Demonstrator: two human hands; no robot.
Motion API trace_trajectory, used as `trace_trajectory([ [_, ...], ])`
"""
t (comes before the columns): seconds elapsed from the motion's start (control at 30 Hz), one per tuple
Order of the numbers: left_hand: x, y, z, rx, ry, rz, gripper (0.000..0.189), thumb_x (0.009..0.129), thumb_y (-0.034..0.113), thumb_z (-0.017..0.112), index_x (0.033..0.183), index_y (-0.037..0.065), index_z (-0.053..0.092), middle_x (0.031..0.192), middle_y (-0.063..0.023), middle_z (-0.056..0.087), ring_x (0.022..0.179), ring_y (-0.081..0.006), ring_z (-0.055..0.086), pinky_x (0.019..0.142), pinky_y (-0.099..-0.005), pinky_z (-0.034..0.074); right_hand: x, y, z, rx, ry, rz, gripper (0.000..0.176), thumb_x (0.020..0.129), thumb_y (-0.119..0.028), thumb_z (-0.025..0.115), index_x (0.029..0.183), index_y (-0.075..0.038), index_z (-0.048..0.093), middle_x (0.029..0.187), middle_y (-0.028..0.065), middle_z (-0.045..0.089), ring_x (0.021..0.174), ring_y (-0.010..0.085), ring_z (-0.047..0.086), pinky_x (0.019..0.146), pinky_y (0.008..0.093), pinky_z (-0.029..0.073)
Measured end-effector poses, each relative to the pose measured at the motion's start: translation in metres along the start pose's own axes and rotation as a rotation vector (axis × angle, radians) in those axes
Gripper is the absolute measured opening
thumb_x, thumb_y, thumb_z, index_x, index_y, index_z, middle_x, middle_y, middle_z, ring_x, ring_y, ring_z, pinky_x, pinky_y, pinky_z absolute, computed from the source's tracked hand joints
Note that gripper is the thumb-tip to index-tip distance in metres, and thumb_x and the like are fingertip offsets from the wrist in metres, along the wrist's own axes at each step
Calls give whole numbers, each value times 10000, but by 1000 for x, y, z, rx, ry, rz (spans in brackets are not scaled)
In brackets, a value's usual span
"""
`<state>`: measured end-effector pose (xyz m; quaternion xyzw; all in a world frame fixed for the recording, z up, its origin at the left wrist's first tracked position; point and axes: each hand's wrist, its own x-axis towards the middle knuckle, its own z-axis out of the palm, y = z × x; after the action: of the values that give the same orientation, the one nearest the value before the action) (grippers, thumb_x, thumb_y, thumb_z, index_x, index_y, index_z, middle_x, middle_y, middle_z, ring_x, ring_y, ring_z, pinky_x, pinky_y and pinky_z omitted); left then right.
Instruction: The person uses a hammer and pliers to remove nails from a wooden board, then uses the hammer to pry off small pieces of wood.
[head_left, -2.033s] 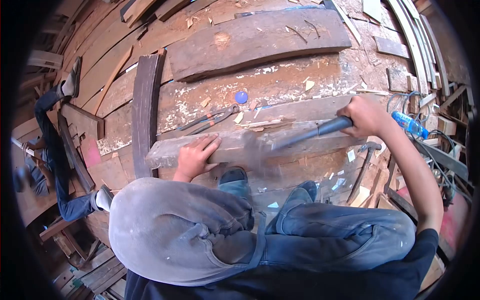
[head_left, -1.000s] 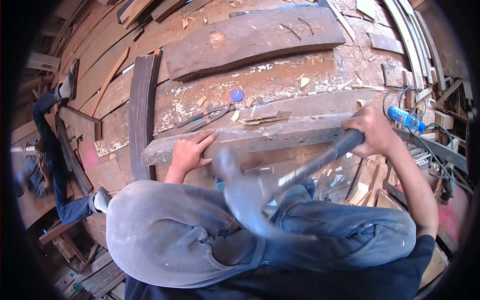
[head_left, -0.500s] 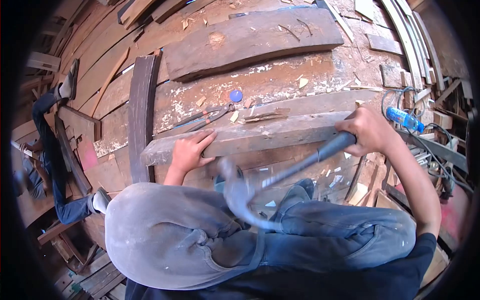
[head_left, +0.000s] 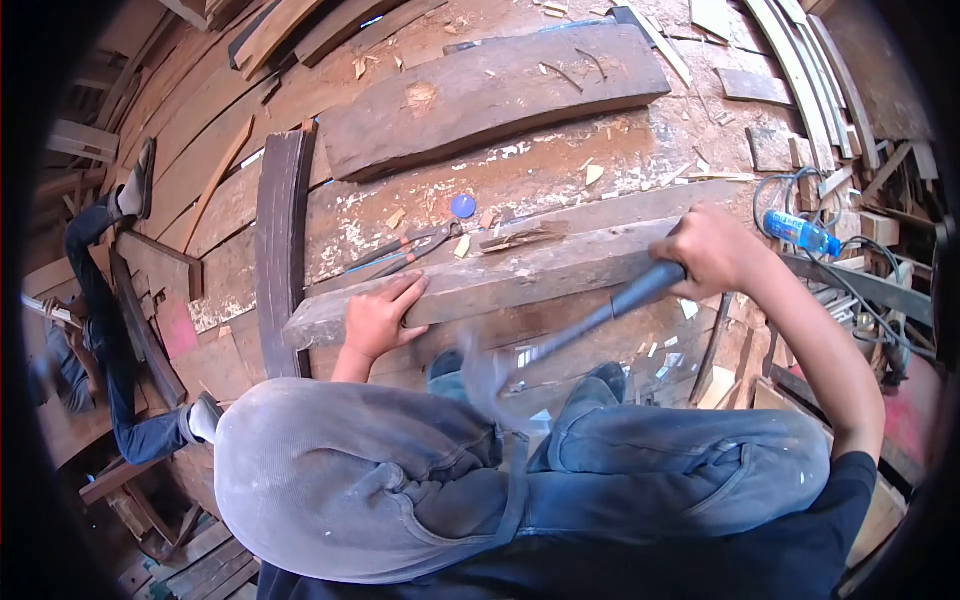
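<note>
No writing is legible: the blue label on the plastic bottle (head_left: 797, 233) is too small to read, and the hammer (head_left: 600, 315) shows no readable mark.

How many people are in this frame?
2. The camera wearer, crouched over the beam, left hand flat on it, right hand gripping a hammer; and a second person at the left edge, only legs and shoes clear. Others may be hidden.

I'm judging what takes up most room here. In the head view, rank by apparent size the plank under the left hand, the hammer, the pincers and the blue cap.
1. plank
2. hammer, though it is blurred and nearer the camera, so its lead over the pincers is unsure
3. pincers
4. blue cap
</note>
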<state>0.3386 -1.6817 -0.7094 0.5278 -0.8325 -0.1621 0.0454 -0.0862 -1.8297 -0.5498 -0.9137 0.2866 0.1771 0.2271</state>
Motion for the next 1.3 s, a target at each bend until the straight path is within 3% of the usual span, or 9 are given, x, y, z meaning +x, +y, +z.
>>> trace_trajectory([
  [0.13, -2, 4, 1, 3, 4, -5, 792, 548, 314, 851, 1295, 196, 615, 1271, -6, 649, 1063, -212, 673, 769, -368, 574, 12, -4, 16, -9, 43, -183, 172, 693, -295, 690, 675, -130, 642, 584, 89, 621, 578, 309, 643, 561, 428, 511],
  [0.27, -3, 2, 2, 5, 17, 2, 795, 541, 314, 854, 1291, 197, 617, 1265, -10, 652, 1059, -214, 676, 766, -372, 575, 16, 34, 44, -146, -100, 260, 180, 718, -267, 700, 722, -88, 680, 654, 124, 658, 676, 324, 682, 630, 428, 555],
  [0.37, 4, 0, -4, -31, -55, -70, 797, 543, 320, 857, 1294, 203, 616, 1261, -9, 656, 1054, -214, 679, 764, -372, 577, 11, 38, 30, -200, -42, 216, 186, 728, -267, 711, 736, -81, 694, 692, 138, 673, 719, 329, 692, 665, 429, 569],
  [0.63, -4, 3, 6, 22, 12, -12, 802, 548, 321, 862, 1301, 204, 612, 1271, -3, 652, 1080, -212, 671, 771, -369, 576, 21, -21, -9, -78, -46, -203, 205, 724, -330, 694, 688, -130, 669, 614, 113, 634, 619, 328, 667, 596, 451, 545],
  [0.73, -1, 4, 5, 32, 15, -11, 819, 531, 314, 869, 1300, 200, 612, 1282, -5, 646, 1091, -221, 667, 786, -370, 574, 25, 10, 8, 14, -172, -31, 183, 731, -270, 684, 707, -89, 670, 653, 147, 653, 659, 359, 668, 628, 452, 552],
  [0.83, -5, 5, 6, 24, 14, 0, 837, 517, 310, 871, 1304, 201, 609, 1292, -7, 640, 1101, -233, 663, 799, -371, 571, 20, 46, 47, 87, -82, 389, 166, 722, -206, 682, 736, -41, 673, 699, 178, 670, 699, 387, 668, 666, 459, 556],
  [0.93, -5, 4, 5, 32, 8, 9, 837, 526, 325, 865, 1312, 209, 599, 1309, -5, 629, 1112, -233, 659, 802, -368, 575, 12, 68, 26, 153, -43, 432, 181, 709, -179, 693, 760, -6, 673, 709, 195, 672, 719, 395, 671, 673, 457, 558],
  [1.07, -3, 3, 7, 38, -12, -5, 821, 554, 346, 857, 1320, 224, 585, 1333, 8, 612, 1123, -220, 655, 795, -365, 582, 0, 55, -21, 1, -15, 250, 173, 673, -222, 716, 729, -61, 683, 630, 139, 642, 643, 340, 660, 602, 443, 523],
  [1.3, -2, 3, 6, 17, -20, -2, 829, 551, 334, 857, 1324, 219, 582, 1325, -3, 617, 1121, -237, 655, 827, -368, 578, 9, -8, -25, 13, 124, -171, 114, 680, -228, 708, 654, -137, 644, 526, 52, 591, 518, 266, 624, 536, 396, 519],
])
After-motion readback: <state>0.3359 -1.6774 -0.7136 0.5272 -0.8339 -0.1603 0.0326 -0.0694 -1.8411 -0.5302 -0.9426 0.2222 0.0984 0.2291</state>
